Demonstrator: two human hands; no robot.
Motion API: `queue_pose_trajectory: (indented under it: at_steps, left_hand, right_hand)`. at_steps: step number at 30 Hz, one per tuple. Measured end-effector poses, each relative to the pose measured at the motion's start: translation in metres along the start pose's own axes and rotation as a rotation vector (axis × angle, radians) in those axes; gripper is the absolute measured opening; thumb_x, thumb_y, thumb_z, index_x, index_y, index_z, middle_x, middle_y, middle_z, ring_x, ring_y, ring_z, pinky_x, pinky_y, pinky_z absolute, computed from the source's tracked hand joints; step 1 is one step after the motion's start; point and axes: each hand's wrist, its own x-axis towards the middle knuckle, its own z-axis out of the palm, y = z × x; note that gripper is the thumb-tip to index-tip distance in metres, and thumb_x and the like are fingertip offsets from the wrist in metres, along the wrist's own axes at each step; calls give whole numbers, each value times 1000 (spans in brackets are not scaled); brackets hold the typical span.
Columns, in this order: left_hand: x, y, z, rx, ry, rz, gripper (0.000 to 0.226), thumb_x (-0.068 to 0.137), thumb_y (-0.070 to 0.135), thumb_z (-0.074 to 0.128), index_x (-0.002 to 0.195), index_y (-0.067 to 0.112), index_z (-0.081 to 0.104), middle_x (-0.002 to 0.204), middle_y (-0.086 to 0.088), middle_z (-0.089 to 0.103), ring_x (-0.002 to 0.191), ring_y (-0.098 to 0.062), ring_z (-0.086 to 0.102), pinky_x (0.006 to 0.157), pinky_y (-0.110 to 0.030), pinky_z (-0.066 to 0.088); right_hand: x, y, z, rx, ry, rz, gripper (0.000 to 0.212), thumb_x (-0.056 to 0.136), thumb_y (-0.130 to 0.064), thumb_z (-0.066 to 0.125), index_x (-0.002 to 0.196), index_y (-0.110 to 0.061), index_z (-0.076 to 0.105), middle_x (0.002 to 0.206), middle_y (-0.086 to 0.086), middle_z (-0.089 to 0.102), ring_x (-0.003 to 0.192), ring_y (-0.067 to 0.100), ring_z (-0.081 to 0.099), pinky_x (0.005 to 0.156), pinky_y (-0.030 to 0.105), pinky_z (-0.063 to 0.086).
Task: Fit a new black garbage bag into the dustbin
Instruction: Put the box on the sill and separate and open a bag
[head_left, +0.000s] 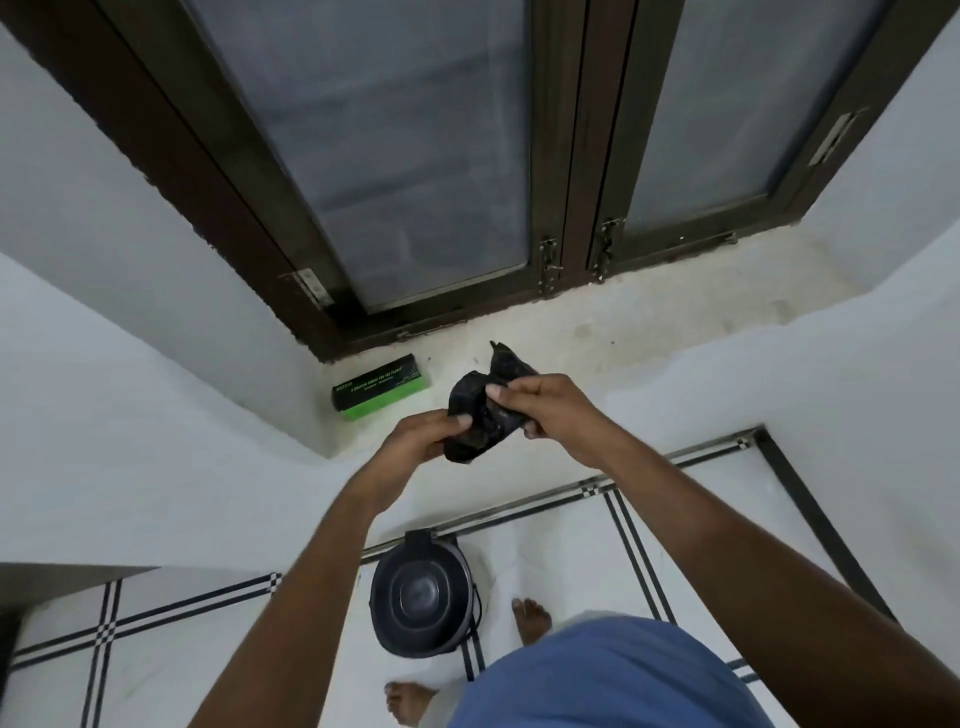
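A crumpled, still folded black garbage bag (475, 415) is held in the air in front of the window sill. My left hand (423, 434) pinches its lower left part. My right hand (540, 402) grips its upper right part, and a loose corner sticks up behind that hand. The round black dustbin (421, 592) stands on the tiled floor below my arms, close to the wall, with its lid shut. It is apart from the bag and both hands.
A green and black box of bags (382, 387) lies on the pale sill (623, 322) in the left corner, under a dark-framed window (415, 156). White walls flank the recess. My bare feet (530, 618) stand beside the bin on white tiles with black stripes.
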Motion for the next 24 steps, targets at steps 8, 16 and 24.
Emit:
queue_pose_trajectory:
  at_steps: [8, 16, 24]
  left_hand:
    - [-94, -26, -26, -112, 70, -41, 37, 97, 27, 76, 115, -5, 75, 121, -30, 76, 116, -44, 73, 121, -61, 47]
    - [-200, -39, -57, -185, 144, -56, 62, 77, 73, 86, 96, 14, 77, 85, -8, 71, 73, -23, 69, 72, -30, 62]
    - [-245, -56, -85, -418, 360, -61, 30, 114, 26, 52, 130, 5, 67, 106, -15, 78, 89, -31, 82, 78, -45, 70]
  right_hand:
    - [-16, -40, 35, 131, -393, 42, 25, 106, -20, 73, 83, -19, 83, 70, -3, 61, 59, 10, 40, 59, 20, 40]
    - [-21, -54, 103, 165, -130, -23, 39, 92, -32, 91, 113, -1, 82, 104, 8, 77, 58, 8, 43, 59, 21, 45]
    - [-88, -32, 204, 178, 89, 72, 82, 101, -70, 63, 157, -12, 50, 147, 8, 64, 120, 24, 71, 96, 41, 65]
